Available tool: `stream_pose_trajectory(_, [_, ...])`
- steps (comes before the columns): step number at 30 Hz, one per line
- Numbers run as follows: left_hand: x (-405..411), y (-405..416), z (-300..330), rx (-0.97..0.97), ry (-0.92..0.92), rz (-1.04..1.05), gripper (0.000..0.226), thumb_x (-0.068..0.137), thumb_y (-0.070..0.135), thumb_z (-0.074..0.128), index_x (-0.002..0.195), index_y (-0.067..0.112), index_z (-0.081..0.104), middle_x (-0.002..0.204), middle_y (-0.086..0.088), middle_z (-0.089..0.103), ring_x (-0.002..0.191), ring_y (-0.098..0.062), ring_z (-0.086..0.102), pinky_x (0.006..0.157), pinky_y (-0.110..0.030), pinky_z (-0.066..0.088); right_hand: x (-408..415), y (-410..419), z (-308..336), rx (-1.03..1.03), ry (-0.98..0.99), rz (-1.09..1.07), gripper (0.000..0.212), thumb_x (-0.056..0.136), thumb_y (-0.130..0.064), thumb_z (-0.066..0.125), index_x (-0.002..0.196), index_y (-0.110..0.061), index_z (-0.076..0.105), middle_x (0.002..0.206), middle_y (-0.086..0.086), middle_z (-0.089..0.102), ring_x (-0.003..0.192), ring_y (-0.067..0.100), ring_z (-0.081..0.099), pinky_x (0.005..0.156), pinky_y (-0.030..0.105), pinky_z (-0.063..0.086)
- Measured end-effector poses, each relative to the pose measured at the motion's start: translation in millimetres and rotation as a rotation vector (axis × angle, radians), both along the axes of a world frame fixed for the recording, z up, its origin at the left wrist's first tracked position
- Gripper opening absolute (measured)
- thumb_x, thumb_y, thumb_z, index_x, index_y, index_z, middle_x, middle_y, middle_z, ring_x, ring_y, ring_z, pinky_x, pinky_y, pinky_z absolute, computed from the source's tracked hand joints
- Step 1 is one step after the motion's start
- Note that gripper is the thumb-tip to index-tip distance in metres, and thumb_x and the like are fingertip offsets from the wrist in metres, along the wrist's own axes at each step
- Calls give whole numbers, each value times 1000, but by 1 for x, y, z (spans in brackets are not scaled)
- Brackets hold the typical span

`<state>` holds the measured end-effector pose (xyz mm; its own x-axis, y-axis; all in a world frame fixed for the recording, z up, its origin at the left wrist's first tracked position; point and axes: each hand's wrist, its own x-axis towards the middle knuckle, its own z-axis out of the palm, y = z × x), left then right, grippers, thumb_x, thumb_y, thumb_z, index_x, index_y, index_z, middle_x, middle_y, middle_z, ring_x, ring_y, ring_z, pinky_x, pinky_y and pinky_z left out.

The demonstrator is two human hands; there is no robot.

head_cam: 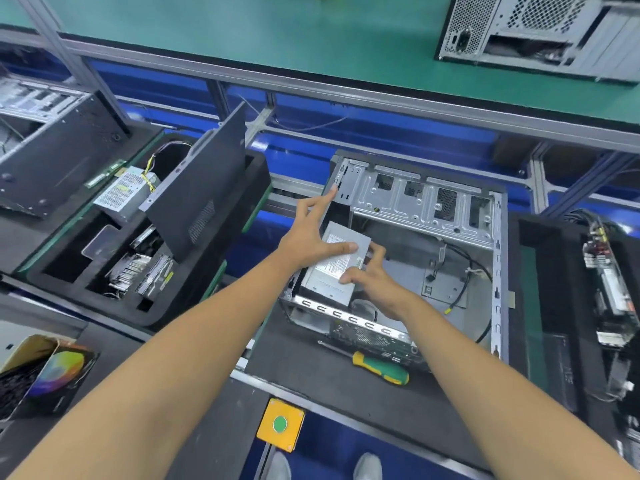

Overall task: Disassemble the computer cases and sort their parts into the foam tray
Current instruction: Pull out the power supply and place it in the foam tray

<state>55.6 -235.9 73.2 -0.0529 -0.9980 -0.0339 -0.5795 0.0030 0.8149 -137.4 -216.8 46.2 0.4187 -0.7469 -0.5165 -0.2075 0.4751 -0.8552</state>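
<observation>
Nearest, a green-and-yellow screwdriver (380, 367) lies on the mat just in front of the open computer case (429, 216), where a forearm could nudge it off. Inside the case, the right hand (372, 277) pinches the near edge of a grey drive (337, 263), and the left hand (311, 233) lies flat across its top with fingers straight, the index reaching to the case's far corner. The drive looks half lifted (whether anything is plugged into it I cannot tell), so a hidden cable or the frame edge could snag it and tip it from that light hold. Further left, the foam tray (52, 268) already holds parts; the carry there crosses a gap.
</observation>
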Motion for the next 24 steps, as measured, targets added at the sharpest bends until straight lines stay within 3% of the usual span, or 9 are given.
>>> stream_pose_trajectory(3, [0, -2, -1, 17, 69, 19, 80, 87, 43, 72, 153, 53, 30, 138, 19, 25, 133, -4, 39, 107, -31, 34, -4, 2, 0, 32, -25, -21, 94, 72, -19, 71, 137, -41, 7, 130, -1, 55, 116, 25, 60, 98, 46, 51])
stream_pose_trajectory(5, [0, -1, 0, 22, 132, 8, 73, 89, 26, 65, 152, 50, 36, 136, 17, 27, 123, 10, 39, 96, -11, 37, -2, 2, 4, 59, -55, -42, 93, 69, -14, 69, 136, -39, 9, 124, 0, 60, 108, 24, 63, 85, 39, 54])
stream_pose_trajectory(6, [1, -1, 0, 29, 165, 5, 70, 91, 19, 63, 151, 48, 40, 136, 16, 28, 122, 15, 37, 90, -3, 37, -2, 1, 3, 65, -69, -64, 94, 67, -11, 68, 137, -38, 11, 124, 2, 61, 107, 25, 64, 85, 42, 56])
stream_pose_trajectory(8, [1, 0, 2, 48, 210, 1, 62, 97, 16, 61, 147, 48, 47, 138, 14, 28, 126, 16, 32, 92, -3, 34, -1, 3, 4, 80, -102, -109, 97, 63, -6, 66, 138, -38, 14, 123, 6, 62, 104, 28, 64, 90, 50, 57])
stream_pose_trajectory(14, [1, 0, 3, 62, 240, -9, 41, 104, 31, 61, 138, 52, 57, 143, 19, 27, 131, 23, 20, 101, -8, 21, -1, 5, 13, 110, -142, -161, 94, 57, 0, 58, 135, -36, 20, 122, 9, 63, 102, 31, 62, 80, 49, 56])
stream_pose_trajectory(17, [0, 1, 2, 52, 193, -15, 39, 98, 45, 66, 134, 57, 58, 142, 22, 25, 140, 7, 23, 114, -19, 19, -3, 6, 14, 104, -145, -201, 89, 55, 2, 52, 133, -30, 23, 129, 14, 58, 106, 30, 60, 74, 42, 54])
stream_pose_trajectory(20, [-1, 1, 2, 43, 88, 3, 48, 92, 61, 67, 137, 64, 51, 142, 25, 23, 143, -5, 22, 121, -35, 20, 0, 7, 15, 88, -145, -330, 88, 68, 11, 48, 141, -32, 22, 128, 15, 53, 101, 26, 57, 75, 39, 51])
stream_pose_trajectory(22, [-2, 2, 2, 28, -29, 24, 55, 87, 71, 63, 138, 69, 43, 143, 27, 21, 142, -4, 24, 119, -42, 29, 7, 9, 22, 21, -64, -429, 90, 79, 1, 59, 147, -39, 17, 129, 3, 43, 96, 15, 55, 73, 35, 47])
stream_pose_trajectory(24, [-2, 2, 4, 16, -128, 47, 60, 81, 81, 57, 138, 74, 38, 145, 26, 21, 140, -2, 26, 112, -44, 38, 18, 12, 30, -61, 57, -452, 95, 75, -21, 70, 147, -48, 14, 135, -2, 28, 102, 12, 49, 80, 35, 40])
